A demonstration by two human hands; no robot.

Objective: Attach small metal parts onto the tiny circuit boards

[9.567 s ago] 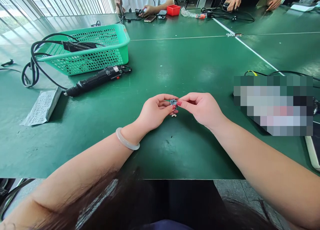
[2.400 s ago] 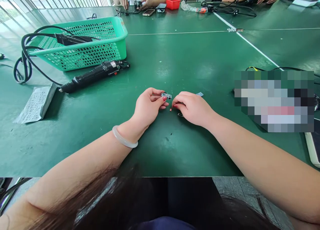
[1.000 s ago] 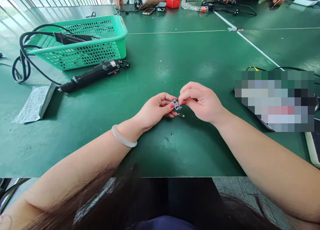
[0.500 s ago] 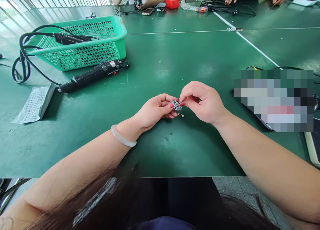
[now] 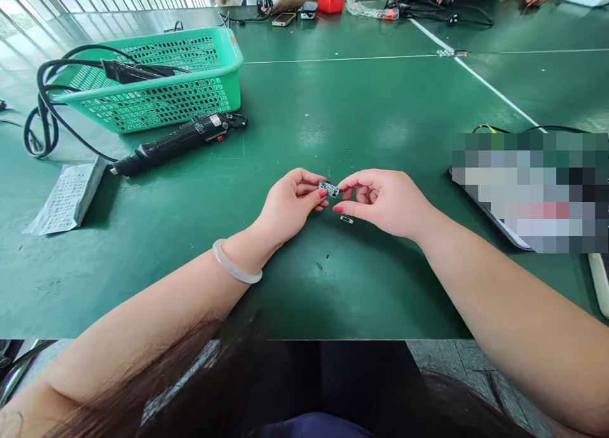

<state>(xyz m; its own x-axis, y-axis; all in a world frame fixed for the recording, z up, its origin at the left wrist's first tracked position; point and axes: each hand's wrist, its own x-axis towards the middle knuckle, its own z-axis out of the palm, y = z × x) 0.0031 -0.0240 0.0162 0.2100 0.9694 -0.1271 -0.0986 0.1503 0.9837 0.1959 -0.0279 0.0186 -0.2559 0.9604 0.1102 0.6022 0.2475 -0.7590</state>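
Note:
Between the thumb and fingers of my left hand (image 5: 295, 200) is a small blue-grey piece that looks like a circuit board (image 5: 328, 188). My right hand (image 5: 380, 200) is just to the right of it, thumb spread away from the curled fingers. Its index fingertip comes close to the board's right end; whether it touches, I cannot tell. On the table below the right thumb lies a small, narrow, light-coloured part (image 5: 346, 219), its kind too small to make out.
A green plastic basket (image 5: 157, 98) with a cabled black device stands at the left. Before it lies a black electric screwdriver (image 5: 181, 143) beside a paper-wrapped block (image 5: 66, 200). A blurred-out item (image 5: 528, 197) is at the right. Co-workers' hands (image 5: 283, 0) show across the green table (image 5: 295, 298).
My right thumb and fingers have parted and come off the board. My left hand has shifted slightly up and left, and the board is turned to show a flatter, longer side.

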